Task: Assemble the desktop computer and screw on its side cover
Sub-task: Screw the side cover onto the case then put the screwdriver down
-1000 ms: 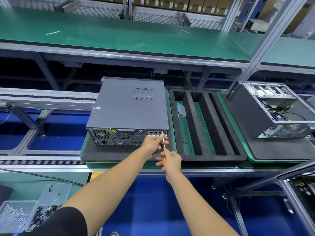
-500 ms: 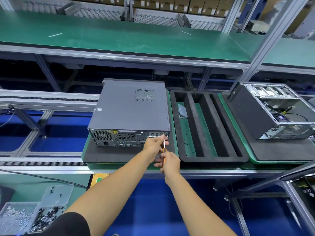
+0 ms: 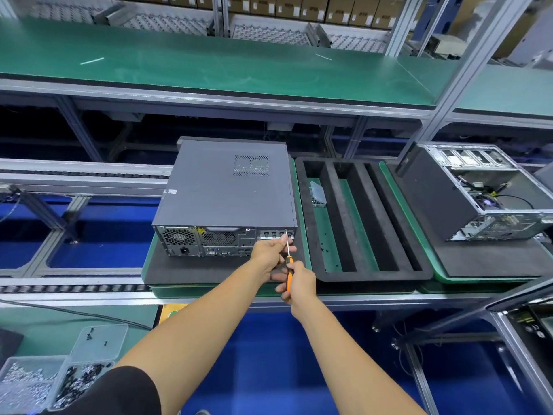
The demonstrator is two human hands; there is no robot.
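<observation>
A grey desktop computer [image 3: 227, 190] lies on its side on a black foam pad [image 3: 185, 272], its side cover on top and its rear panel facing me. My right hand [image 3: 299, 284] grips the orange handle of a screwdriver [image 3: 288, 266]; the thin shaft points up to the top right corner of the rear panel. My left hand [image 3: 269, 253] pinches the shaft just below the tip, in front of the rear panel's expansion slots. The screw itself is too small to see.
A black foam tray [image 3: 314, 235] with long slots lies right of the computer, holding a small clear box [image 3: 317, 194]. An open computer chassis [image 3: 466, 190] stands at the far right. Clear bins of screws [image 3: 59, 381] sit at the lower left. A green shelf [image 3: 209, 70] runs above.
Both hands stay at the rear panel's top right corner with the screwdriver. The right hand has shifted slightly on the handle. The camera has moved a little.
</observation>
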